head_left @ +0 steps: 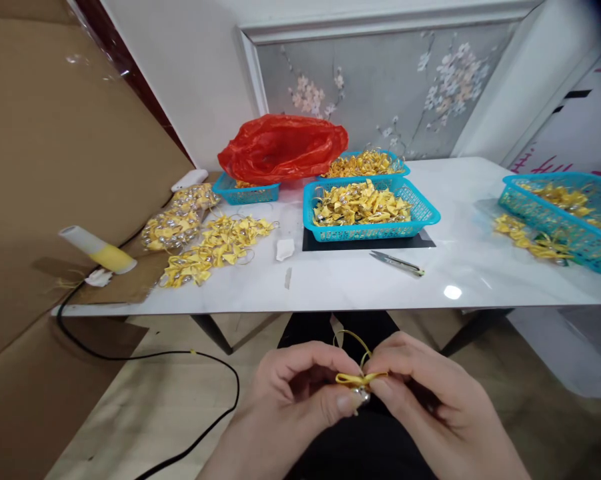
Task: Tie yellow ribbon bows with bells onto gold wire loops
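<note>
Left hand (pixel 300 393) and right hand (pixel 425 393) each have a closed thumb-and-forefinger grip on a yellow bow (pixel 349 379) with shiny silver balls (pixel 364 395). Fingers curled, the hands meet above the lap (pixel 355 457), before the tabletop (pixel 340 280).

White tabletop (pixel 460 233) with faint grey marbling. Just off its front edge, a plain yellow bow (pixel 347 379) with a shiny silver bead (pixel 364 395). Toward the left edge, a heap of yellow bows (pixel 215 250) dotted with silver; near the front left corner, a tube (pixel 103 253), whitish above and yellow below. Along the back edge, a bright red bag (pixel 280 167). Turquoise lattice-patterned middle basket (pixel 360 232) on a black mat (pixel 330 245); another turquoise basket (pixel 545 213) by the right edge. Beyond the back edge, a grey panel (pixel 370 87) patterned with white and pale pink blossoms.
</note>
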